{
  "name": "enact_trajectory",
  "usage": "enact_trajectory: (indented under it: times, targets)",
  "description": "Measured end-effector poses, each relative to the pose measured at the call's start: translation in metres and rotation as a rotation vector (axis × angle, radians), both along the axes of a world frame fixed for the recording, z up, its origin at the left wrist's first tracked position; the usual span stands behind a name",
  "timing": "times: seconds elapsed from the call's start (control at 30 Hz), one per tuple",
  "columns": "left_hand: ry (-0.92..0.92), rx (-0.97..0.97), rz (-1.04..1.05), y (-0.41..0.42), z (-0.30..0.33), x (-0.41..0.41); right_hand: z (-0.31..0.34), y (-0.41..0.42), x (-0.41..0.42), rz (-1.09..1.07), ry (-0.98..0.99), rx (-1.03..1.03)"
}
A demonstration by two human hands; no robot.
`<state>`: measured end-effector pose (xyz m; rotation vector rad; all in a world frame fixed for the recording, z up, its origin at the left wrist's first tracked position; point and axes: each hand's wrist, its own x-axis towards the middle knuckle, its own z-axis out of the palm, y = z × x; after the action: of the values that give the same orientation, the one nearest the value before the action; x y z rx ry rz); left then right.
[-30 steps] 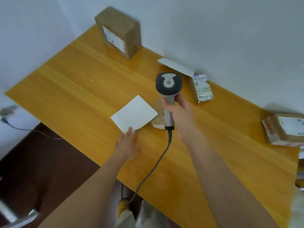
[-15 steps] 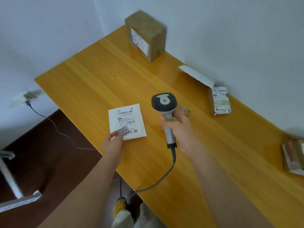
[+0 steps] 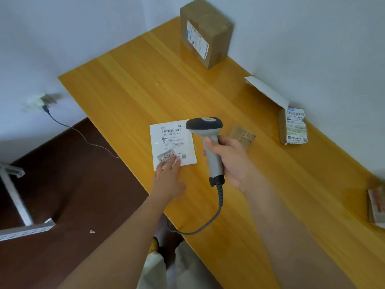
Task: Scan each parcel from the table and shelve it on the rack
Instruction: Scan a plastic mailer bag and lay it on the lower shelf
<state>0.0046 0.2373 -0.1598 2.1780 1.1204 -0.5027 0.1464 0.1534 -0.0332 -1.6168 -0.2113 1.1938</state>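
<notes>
A flat white parcel (image 3: 173, 140) lies label-up near the front edge of the yellow wooden table (image 3: 145, 86). My left hand (image 3: 167, 180) rests on its near corner with straight fingers. My right hand (image 3: 231, 161) grips the handle of a grey barcode scanner (image 3: 205, 130); its dark head points left, over the parcel's right edge. A small brown packet (image 3: 242, 136) lies just behind my right hand. A tall cardboard box (image 3: 205, 33) stands at the far end by the wall. An open white-flapped box (image 3: 293, 126) sits against the wall.
Another parcel (image 3: 377, 205) shows partly at the table's right edge. The scanner's coiled cable (image 3: 216, 211) hangs off the table's front. Dark brown floor lies to the left, with a white metal frame (image 3: 14, 201) and a wall socket with a plugged cord (image 3: 44, 101).
The white parcel was turned label-up, and my left hand went from pinching its corner to lying flat on it. The scanner now points left towards the label. The view shifted right.
</notes>
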Motion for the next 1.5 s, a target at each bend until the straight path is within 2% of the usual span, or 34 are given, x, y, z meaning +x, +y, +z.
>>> enact_trajectory:
  times: [0.17, 0.43, 1.07, 1.13, 1.23, 1.27, 1.33, 1.4, 1.5]
  targets:
    - [0.070, -0.068, -0.098, 0.010, 0.003, -0.001, 0.017, 0.008, -0.009, -0.011, 0.088, 0.029]
    - [0.172, -0.113, -0.166, 0.020, 0.015, 0.005, 0.048, 0.017, -0.022, -0.064, 0.090, -0.051]
    - [0.195, -0.103, -0.200, 0.020, 0.019, 0.006, 0.093, -0.002, -0.022, -0.077, 0.041, -0.043]
    - [0.109, -0.078, -0.101, 0.021, 0.016, 0.006, 0.093, -0.005, -0.022, -0.077, 0.042, -0.030]
    - [-0.158, 0.115, 0.263, 0.022, 0.011, 0.006, 0.086, -0.008, -0.020, -0.075, 0.050, -0.031]
    - [-0.165, 0.189, 0.385, 0.022, 0.009, 0.005, 0.082, -0.010, -0.019, -0.074, 0.055, -0.036]
    - [-0.056, 0.234, 0.592, 0.024, 0.003, 0.003, 0.072, -0.013, -0.016, -0.066, 0.068, -0.040]
    - [0.028, 0.169, 0.715, 0.027, -0.003, 0.002, 0.060, -0.015, -0.016, -0.057, 0.082, -0.057]
    - [0.022, 0.055, 0.821, 0.034, -0.011, 0.001, 0.041, -0.012, -0.020, -0.045, 0.112, -0.107]
